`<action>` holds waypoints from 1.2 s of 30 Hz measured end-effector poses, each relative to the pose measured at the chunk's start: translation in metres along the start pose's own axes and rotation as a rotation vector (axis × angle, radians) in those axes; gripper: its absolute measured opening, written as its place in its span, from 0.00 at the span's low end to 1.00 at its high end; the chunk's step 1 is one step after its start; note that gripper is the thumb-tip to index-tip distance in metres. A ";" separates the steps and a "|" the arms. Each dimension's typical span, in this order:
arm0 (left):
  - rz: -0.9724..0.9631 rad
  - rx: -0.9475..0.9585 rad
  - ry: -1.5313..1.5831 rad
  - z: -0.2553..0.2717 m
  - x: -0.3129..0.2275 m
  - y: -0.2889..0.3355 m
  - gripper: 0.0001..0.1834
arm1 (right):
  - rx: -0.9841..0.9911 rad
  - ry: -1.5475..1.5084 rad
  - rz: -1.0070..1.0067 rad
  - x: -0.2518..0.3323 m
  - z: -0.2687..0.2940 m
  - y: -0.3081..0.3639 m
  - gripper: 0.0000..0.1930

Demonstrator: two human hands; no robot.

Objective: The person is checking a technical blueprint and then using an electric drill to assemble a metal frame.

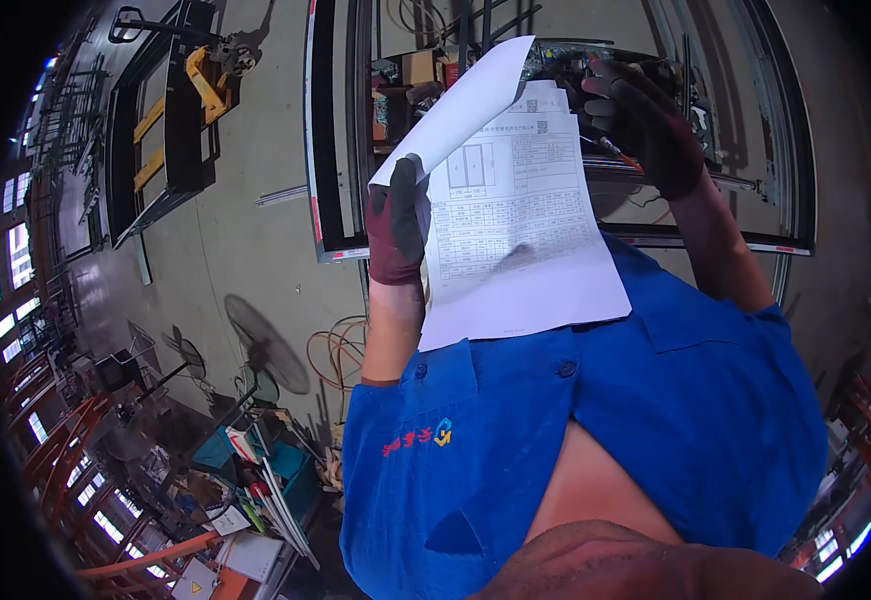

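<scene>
My left hand (397, 222), in a dark red and black work glove, grips the left side of a stack of printed paper sheets (520, 210). The top sheet (465, 105) is curled over toward the left, its white back showing. Below it, the exposed page carries a line drawing, tables and small square codes. To the right of the stack is my right hand (645, 125), gloved the same way. Its fingers are spread and bent beside the upper right edge of the sheets, holding nothing that I can see.
Behind the papers, a dark rectangular metal frame (330, 215) surrounds a cluttered tray of small parts (420, 70). A black cart with yellow parts (160, 130) stands far left. Nearer left are a pedestal fan (265, 343), coiled hoses (335, 350) and a teal bin (290, 478) with rods.
</scene>
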State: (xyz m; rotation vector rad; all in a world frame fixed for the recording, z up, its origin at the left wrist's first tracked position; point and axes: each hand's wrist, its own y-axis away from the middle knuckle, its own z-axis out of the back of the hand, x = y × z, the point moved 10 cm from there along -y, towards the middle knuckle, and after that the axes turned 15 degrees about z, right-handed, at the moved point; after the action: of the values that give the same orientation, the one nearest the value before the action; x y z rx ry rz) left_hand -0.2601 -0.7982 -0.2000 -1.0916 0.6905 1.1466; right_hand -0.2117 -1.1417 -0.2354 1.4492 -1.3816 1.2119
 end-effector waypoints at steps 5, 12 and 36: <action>0.315 0.067 0.127 -0.001 0.022 -0.004 0.22 | -0.017 -0.022 -0.021 -0.002 0.000 0.000 0.29; 0.715 0.088 0.651 -0.013 0.048 0.006 0.26 | -0.039 -0.040 -0.024 -0.002 -0.001 0.000 0.29; 0.248 0.079 -0.129 0.001 0.061 0.014 0.22 | -0.044 -0.060 -0.046 -0.005 -0.001 0.001 0.29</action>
State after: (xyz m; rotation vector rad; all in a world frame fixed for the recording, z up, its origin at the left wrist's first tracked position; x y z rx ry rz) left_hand -0.2546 -0.7747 -0.2575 -0.8733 0.7780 1.3770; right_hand -0.2124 -1.1401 -0.2399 1.4889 -1.3989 1.1107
